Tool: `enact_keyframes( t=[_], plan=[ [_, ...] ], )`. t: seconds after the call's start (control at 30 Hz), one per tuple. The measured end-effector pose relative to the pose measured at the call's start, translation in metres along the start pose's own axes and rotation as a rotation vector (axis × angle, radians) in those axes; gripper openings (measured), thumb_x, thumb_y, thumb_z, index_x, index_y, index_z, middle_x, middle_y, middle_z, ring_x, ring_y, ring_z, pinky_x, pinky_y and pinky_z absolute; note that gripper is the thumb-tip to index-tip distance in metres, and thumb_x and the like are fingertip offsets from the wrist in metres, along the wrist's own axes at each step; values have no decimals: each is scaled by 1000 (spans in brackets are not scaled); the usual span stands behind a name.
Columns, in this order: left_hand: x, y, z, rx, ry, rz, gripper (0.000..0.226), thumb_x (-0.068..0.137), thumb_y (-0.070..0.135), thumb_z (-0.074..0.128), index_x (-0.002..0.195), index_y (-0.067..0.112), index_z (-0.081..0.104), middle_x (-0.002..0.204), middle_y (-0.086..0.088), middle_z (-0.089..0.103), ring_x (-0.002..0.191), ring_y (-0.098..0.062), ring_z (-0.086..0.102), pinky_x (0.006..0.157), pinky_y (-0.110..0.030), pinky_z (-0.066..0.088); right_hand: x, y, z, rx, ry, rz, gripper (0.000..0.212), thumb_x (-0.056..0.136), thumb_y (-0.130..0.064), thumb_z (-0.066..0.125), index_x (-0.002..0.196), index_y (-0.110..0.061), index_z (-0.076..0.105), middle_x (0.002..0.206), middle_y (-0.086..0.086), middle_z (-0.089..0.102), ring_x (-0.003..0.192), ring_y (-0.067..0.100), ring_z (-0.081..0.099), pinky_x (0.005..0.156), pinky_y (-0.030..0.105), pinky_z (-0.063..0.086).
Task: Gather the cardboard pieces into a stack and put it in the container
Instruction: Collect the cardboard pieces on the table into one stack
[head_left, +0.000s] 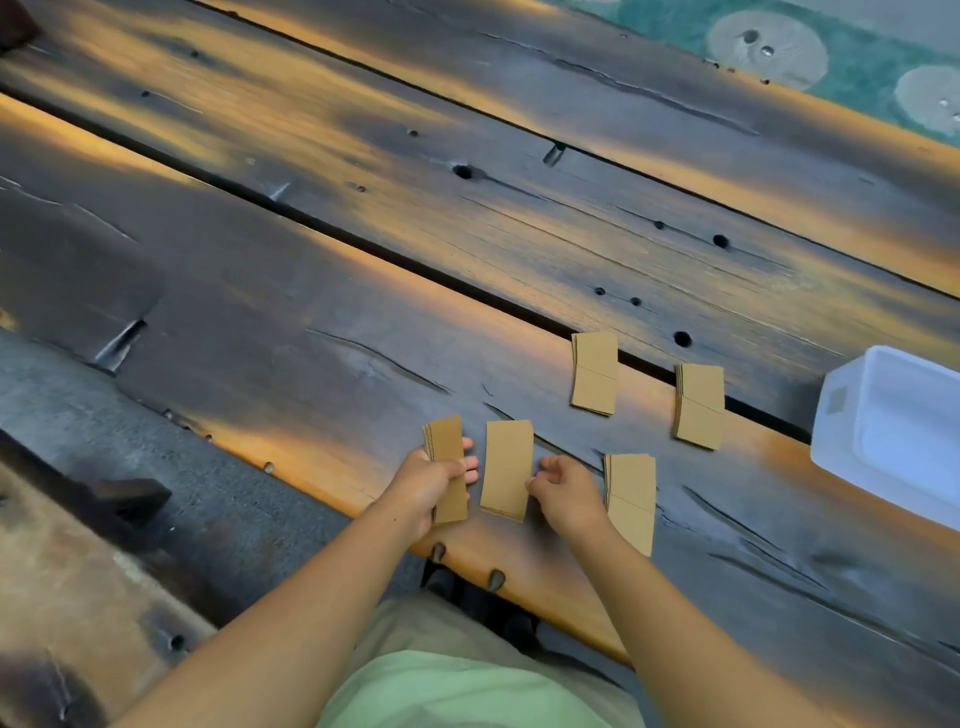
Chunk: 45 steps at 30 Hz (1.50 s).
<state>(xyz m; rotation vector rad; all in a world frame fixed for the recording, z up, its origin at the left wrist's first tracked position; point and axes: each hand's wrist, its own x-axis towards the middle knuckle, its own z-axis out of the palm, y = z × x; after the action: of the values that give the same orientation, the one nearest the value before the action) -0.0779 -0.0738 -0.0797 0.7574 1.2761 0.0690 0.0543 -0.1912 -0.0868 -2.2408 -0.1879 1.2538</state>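
Several brown cardboard pieces lie on a dark wooden table (311, 322). My left hand (434, 486) grips a small stack of cardboard (447, 452), held a little tilted near the table's front edge. Just to its right lies a flat cardboard piece (506, 467). My right hand (566, 493) hovers beside that piece with curled fingers and holds nothing. Another cardboard stack (631, 499) lies partly under my right wrist. Two more stacks lie farther back, one (595, 371) over the plank gap and one (700, 405) nearer the white container (841, 415) at the right edge.
The table is made of wide planks with a dark gap (363, 249) running diagonally between them. A grey floor (156, 457) and a dark block (130, 501) lie below the front edge at left. A teal patterned surface (831, 57) shows at the top right.
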Motion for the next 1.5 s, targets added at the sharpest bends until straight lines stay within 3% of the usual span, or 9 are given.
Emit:
enact_keyframes(
  t=[0.23, 0.37, 0.47, 0.6, 0.9, 1.1, 1.2, 1.3, 1.5],
  plan=[
    [11, -1, -2, 69, -48, -68, 35, 101, -2, 48, 134, 7, 56, 125, -21, 69, 107, -29, 69, 73, -35, 57, 6, -3, 12, 190, 12, 132, 7, 90, -6, 62, 96, -3, 62, 92, 13, 54, 85, 24, 53, 80, 36, 45],
    [19, -4, -6, 104, -77, -89, 35, 101, -1, 47, 133, 8, 56, 119, -19, 72, 102, -28, 72, 80, -42, 56, 6, -4, 17, 258, 69, 159, 23, 91, -9, 64, 114, -3, 60, 105, 13, 62, 98, 27, 60, 98, 47, 53],
    [20, -4, -6, 113, -94, -102, 34, 100, -1, 48, 132, 9, 57, 108, -14, 74, 98, -24, 73, 92, -48, 55, 4, -2, 22, 267, 81, 132, 5, 93, -9, 61, 94, -7, 65, 95, 11, 67, 90, 25, 63, 94, 49, 55],
    [21, -1, -5, 145, -121, -108, 34, 100, -1, 47, 131, 10, 57, 108, -12, 75, 104, -26, 72, 99, -52, 53, 1, -3, 23, 253, 95, 105, 20, 95, -8, 59, 76, -13, 63, 85, 10, 69, 83, 25, 63, 85, 46, 57],
    [21, 25, -9, 128, -176, -64, 31, 95, 0, 59, 124, 10, 64, 111, -16, 76, 99, -30, 75, 96, -50, 56, -5, -22, -4, 318, 56, 9, 22, 94, -2, 58, 76, -13, 64, 79, 6, 68, 83, 26, 63, 87, 47, 56],
    [16, 46, 3, 85, -201, -37, 24, 86, 17, 77, 104, 17, 61, 90, -7, 79, 81, -24, 76, 65, -39, 63, -15, -45, -16, 384, -19, -62, 21, 95, 1, 57, 80, -10, 66, 76, 6, 68, 70, 18, 64, 62, 28, 53],
    [16, 55, 12, 72, -242, -30, 35, 82, 20, 81, 109, 17, 59, 104, -12, 76, 95, -30, 74, 79, -48, 62, -20, -56, -15, 393, -29, -98, 20, 95, 0, 57, 83, -11, 68, 81, 8, 70, 77, 22, 65, 74, 36, 56],
    [15, 62, 18, 63, -273, -1, 27, 82, 18, 81, 104, 16, 64, 88, -7, 80, 83, -26, 76, 72, -43, 63, -23, -66, -13, 357, -13, -138, 22, 95, 0, 57, 85, -14, 70, 87, 10, 72, 84, 25, 67, 87, 44, 56],
    [14, 75, 31, 98, -343, 35, 19, 84, 15, 79, 99, 12, 68, 72, -5, 79, 64, -20, 75, 59, -36, 63, -25, -84, -10, 296, 49, -219, 26, 93, -2, 57, 85, -22, 72, 86, 5, 74, 83, 19, 68, 76, 33, 54]
  ],
)
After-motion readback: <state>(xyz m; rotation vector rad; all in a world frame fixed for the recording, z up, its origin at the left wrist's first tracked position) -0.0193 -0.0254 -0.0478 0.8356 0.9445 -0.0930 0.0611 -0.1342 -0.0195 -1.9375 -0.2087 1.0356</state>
